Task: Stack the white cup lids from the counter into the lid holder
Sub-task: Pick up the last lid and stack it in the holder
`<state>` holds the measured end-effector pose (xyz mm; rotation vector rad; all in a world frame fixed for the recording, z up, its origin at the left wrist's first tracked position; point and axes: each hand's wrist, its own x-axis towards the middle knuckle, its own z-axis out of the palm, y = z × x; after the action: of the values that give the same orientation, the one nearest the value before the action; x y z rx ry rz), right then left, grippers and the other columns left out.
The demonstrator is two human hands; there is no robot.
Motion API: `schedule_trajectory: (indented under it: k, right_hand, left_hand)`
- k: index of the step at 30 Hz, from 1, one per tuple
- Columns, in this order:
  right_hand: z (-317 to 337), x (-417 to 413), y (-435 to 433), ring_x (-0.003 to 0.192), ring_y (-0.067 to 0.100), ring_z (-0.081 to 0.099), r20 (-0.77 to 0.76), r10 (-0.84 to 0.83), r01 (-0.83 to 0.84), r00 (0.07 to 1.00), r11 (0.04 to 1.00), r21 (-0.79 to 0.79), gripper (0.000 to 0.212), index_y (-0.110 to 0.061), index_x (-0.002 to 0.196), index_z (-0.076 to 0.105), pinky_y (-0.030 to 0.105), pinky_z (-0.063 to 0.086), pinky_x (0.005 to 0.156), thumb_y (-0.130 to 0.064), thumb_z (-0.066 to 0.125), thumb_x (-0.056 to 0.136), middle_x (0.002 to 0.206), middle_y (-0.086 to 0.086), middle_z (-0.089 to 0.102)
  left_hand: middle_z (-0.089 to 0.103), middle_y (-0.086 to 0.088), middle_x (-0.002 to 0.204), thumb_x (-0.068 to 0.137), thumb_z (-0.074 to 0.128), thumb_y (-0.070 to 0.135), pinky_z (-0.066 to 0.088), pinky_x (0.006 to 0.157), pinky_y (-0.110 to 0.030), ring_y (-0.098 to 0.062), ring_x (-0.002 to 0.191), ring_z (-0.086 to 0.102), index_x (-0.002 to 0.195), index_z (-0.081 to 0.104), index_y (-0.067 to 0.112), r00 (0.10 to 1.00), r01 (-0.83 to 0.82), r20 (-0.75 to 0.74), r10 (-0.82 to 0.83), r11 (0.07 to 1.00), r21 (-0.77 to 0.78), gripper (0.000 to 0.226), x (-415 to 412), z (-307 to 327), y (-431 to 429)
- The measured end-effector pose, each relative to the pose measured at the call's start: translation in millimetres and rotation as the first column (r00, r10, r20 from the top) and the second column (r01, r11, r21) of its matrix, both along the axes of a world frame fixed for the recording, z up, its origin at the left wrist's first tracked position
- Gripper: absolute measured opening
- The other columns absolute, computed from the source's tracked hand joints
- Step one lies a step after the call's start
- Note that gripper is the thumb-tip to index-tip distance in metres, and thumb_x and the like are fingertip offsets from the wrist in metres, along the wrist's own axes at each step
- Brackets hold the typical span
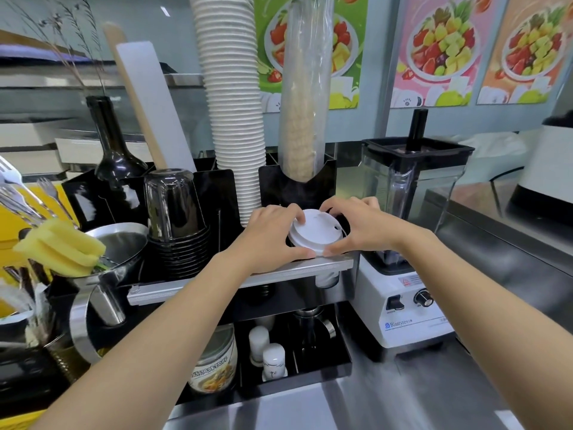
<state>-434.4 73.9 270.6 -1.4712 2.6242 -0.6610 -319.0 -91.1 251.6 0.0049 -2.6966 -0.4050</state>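
A white cup lid (pixel 316 231) with a small sip hole sits tilted over a round opening of the black lid holder (pixel 297 184), just behind the holder's silver front rail (pixel 242 280). My left hand (pixel 273 234) grips the lid's left edge between thumb and fingers. My right hand (pixel 356 226) pinches its right edge, thumb at the front rim. Whatever lies in the slot beneath the lid is hidden.
A tall stack of white paper cups (pixel 232 119) and a sleeve of clear cups (pixel 305 97) rise right behind the lid. Black cups (pixel 175 218) stand at left, a blender (pixel 406 243) at right, a steel funnel (pixel 119 243) and cutlery further left.
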Motion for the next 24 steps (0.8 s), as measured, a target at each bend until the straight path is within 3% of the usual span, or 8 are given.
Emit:
schedule_trajectory:
  k: [6, 10, 15, 17, 20, 24]
  right_hand:
    - [6, 1, -1, 0.106, 0.024, 0.027, -0.017, 0.008, -0.008, 1.000, 1.000, 0.010, 0.072, -0.038, 0.121, 0.032, 0.036, 0.029, 0.082, -0.043, 0.073, 0.062, 0.111, 0.000, 0.053]
    - [5, -4, -1, 0.107, 0.021, 0.029, -0.131, 0.019, -0.013, 0.991, 0.999, 0.043, 0.064, -0.037, 0.115, 0.037, 0.036, 0.024, 0.094, -0.050, 0.068, 0.061, 0.108, 0.002, 0.051]
    - [2, -4, -4, 0.107, 0.018, 0.031, -0.224, 0.046, -0.027, 0.973, 0.996, 0.089, 0.054, -0.034, 0.111, 0.044, 0.039, 0.016, 0.102, -0.056, 0.067, 0.067, 0.100, -0.003, 0.049]
    - [-1, -4, -4, 0.115, 0.017, 0.029, -0.226, 0.062, -0.041, 0.972, 0.994, 0.098, 0.050, -0.034, 0.112, 0.046, 0.041, 0.012, 0.106, -0.056, 0.065, 0.070, 0.103, -0.004, 0.049]
    - [-8, -5, -3, 0.126, 0.003, 0.011, -0.193, 0.057, -0.037, 0.980, 0.994, 0.105, 0.047, -0.030, 0.117, 0.053, 0.037, 0.005, 0.107, -0.054, 0.061, 0.077, 0.119, -0.010, 0.041]
    - [-19, -11, -2, 0.136, 0.001, 0.011, -0.184, 0.092, -0.078, 0.979, 0.994, 0.081, 0.050, -0.034, 0.119, 0.056, 0.041, 0.002, 0.108, -0.062, 0.052, 0.078, 0.132, -0.017, 0.049]
  left_hand:
    - [0.049, 0.003, 0.101, 0.072, 0.068, 0.049, 0.025, 0.088, -0.030, -0.019, 0.101, 0.040, 0.104, 0.045, 0.019, 1.000, 0.008, -0.005, -0.008, 1.000, 0.006, 0.049, 0, 2, 1]
    - [0.052, 0.000, 0.101, 0.072, 0.068, 0.051, 0.027, 0.086, -0.031, -0.021, 0.099, 0.040, 0.103, 0.046, 0.019, 1.000, -0.009, 0.020, 0.009, 0.999, 0.031, 0.050, -3, 0, 1]
    - [0.051, 0.003, 0.110, 0.074, 0.059, 0.059, 0.024, 0.096, -0.032, -0.023, 0.115, 0.039, 0.106, 0.046, 0.023, 0.998, -0.011, 0.057, 0.010, 1.000, 0.009, 0.050, -6, -8, -4]
    - [0.051, 0.001, 0.123, 0.077, 0.054, 0.060, 0.016, 0.104, -0.033, -0.022, 0.131, 0.028, 0.110, 0.049, 0.023, 0.999, -0.007, 0.045, 0.010, 0.998, -0.060, 0.050, -6, -9, -4]
    - [0.027, -0.005, 0.152, 0.083, 0.046, 0.058, 0.002, 0.111, -0.035, -0.017, 0.142, 0.005, 0.111, 0.055, 0.025, 0.998, -0.020, 0.061, 0.030, 0.986, -0.163, 0.044, -6, -15, -5]
    - [0.025, 0.000, 0.153, 0.087, 0.040, 0.057, -0.001, 0.112, -0.035, -0.013, 0.142, 0.003, 0.120, 0.052, 0.028, 0.995, -0.015, 0.098, 0.031, 0.986, -0.164, 0.046, -4, -19, -6]
